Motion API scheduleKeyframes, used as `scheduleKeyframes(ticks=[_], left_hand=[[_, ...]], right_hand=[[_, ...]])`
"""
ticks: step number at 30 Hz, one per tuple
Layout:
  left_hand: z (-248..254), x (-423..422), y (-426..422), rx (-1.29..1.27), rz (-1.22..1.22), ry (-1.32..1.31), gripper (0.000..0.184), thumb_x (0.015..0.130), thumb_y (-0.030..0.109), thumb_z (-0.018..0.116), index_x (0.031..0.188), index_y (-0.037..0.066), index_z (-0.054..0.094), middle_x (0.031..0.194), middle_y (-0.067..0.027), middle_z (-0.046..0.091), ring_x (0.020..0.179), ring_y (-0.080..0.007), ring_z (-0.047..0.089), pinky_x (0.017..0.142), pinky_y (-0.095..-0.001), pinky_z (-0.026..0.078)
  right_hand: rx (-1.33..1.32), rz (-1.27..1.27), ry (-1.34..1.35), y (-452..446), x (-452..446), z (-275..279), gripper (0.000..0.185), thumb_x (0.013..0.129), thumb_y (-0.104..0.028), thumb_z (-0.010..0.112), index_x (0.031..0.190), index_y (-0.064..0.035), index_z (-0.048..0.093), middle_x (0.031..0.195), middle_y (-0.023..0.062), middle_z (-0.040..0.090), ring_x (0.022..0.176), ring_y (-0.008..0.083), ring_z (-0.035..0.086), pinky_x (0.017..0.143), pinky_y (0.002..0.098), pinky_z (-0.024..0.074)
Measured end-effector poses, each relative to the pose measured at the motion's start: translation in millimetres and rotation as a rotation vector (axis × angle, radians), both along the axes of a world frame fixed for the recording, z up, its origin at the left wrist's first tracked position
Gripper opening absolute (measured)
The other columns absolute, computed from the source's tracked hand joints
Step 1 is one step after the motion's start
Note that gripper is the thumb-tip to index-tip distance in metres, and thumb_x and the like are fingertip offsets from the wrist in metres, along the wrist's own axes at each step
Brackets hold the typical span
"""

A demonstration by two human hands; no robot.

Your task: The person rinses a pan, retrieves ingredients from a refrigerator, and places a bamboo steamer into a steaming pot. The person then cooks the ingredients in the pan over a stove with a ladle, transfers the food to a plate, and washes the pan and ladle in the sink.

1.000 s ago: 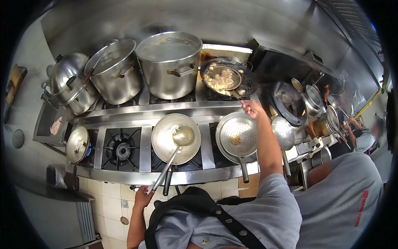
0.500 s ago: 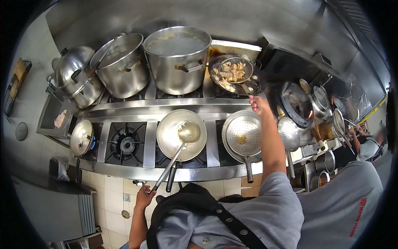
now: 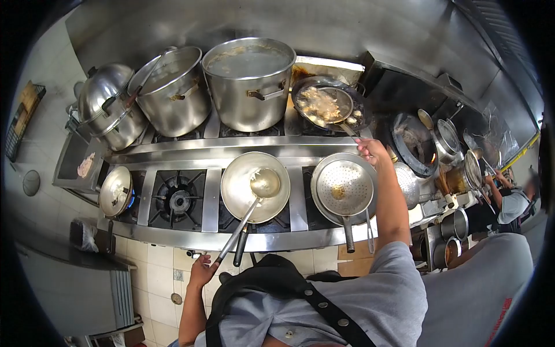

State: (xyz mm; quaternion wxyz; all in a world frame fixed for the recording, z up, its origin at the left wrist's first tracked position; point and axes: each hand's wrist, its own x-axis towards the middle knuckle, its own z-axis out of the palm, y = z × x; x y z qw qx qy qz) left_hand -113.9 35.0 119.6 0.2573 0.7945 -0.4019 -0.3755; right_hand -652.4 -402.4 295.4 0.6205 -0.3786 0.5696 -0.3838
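Observation:
My left hand is wrapped round the handle of a ladle. The ladle's bowl rests inside a light metal pan on the front burner, with some whitish bits beside it. At the back right, my right hand grips the handle of a round strainer, which sits tilted in a dark wok. Golden fried pieces, blurred, lie in the wok at and beyond the strainer's left edge. Below my right forearm, a perforated skimmer with a coiled handle lies over another pan.
Large stockpots line the back row, one full of cloudy liquid. A small pan sits over a blue flame at left, beside a bare burner. A co-worker's grey shirt is close on my right; another person stands farther off.
The strainer has tipped, and the fried pieces have shifted from it toward the wok's left side. My right hand has moved slightly right and nearer. My left hand stays on the ladle.

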Motion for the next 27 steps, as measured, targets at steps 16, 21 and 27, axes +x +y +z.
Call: scheduleKeyframes(ticks=[16,21,27], left_hand=[[7.8,-2.7,-4.9,-0.009,-0.009,0.006,0.053,0.074,0.024,0.078,0.113,-0.004,0.057,0.093,-0.0108,0.063,0.075,-0.0161,0.059,0.069,-0.0288,0.050],[11.2,-8.2,-7.0,-0.013,0.005,0.002,0.053,0.074,0.024,0.078,0.113,-0.004,0.057,0.093,-0.0111,0.064,0.074,-0.0162,0.059,0.068,-0.0292,0.050],[1.5,-8.3,-7.9,-0.017,-0.017,0.010,0.051,0.075,0.023,0.078,0.113,-0.004,0.057,0.093,-0.0113,0.065,0.075,-0.0171,0.062,0.069,-0.0295,0.051]], right_hand=[[-0.003,-0.021,-0.365,-16.1,30.0,-28.5,0.023,0.085,0.000,0.047,0.108,0.0011,0.048,0.065,0.0019,0.051,0.042,0.0049,0.038,0.034,0.0209,0.0245],[-0.017,-0.097,-0.105,-9.2,14.9,-4.7,0.020,0.084,0.000,0.050,0.104,-0.0006,0.050,0.064,0.0019,0.052,0.041,0.0048,0.036,0.034,0.0216,0.0239],[-0.072,-0.104,0.200,-7.9,-7.4,7.1,0.017,0.082,-0.001,0.050,0.098,-0.0012,0.055,0.063,0.0022,0.054,0.040,0.0060,0.037,0.034,0.0216,0.0249]])
